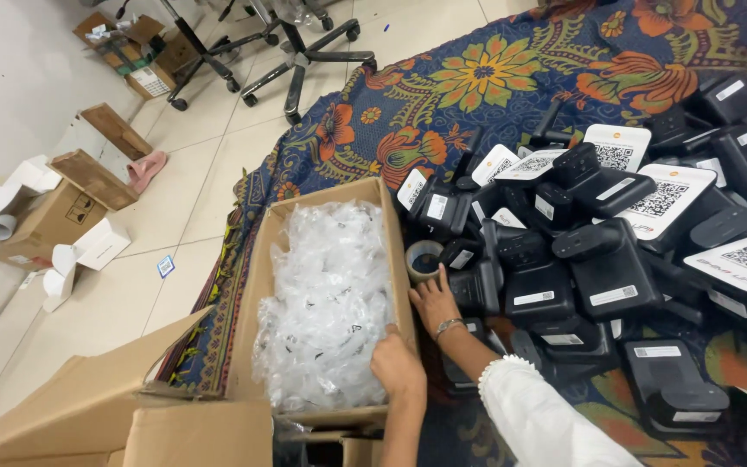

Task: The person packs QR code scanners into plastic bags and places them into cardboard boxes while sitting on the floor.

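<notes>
Cardboard box (263,285) sits open on the floor at the edge of a patterned floral rug (494,78), and it is filled nearly to its rim with clear plastic bags (326,303). I see the rug covering the right and upper part of the view, with pale floor tiles (175,199) to its left.

Next in size, a large pile of black devices (607,259) lies on the rug just right of the box; several white cards with square printed codes (663,201) rest on top of the pile. More open cardboard boxes (54,216) stand on the tiles at far left, with a pink slipper (145,169) beside them, and the wheeled bases of two office chairs (300,56) show at the top. A flattened cardboard flap (88,406) lies at the lower left, touching the near end of the main box.

My left hand (398,367) rests on the near right corner of the box, fingers curled over the rim and touching the plastic bags; I cannot tell whether it grips any bag. My right hand (432,298), with a thin bracelet (449,326) at the wrist and a white sleeve (538,415) behind it, lies between the box wall and the pile, palm down, fingers loosely spread, holding nothing that I can see.

Smallest item: a roll of tape (424,258) stands just beyond the fingertips of the right hand, beside the box wall and against the nearest black devices.
</notes>
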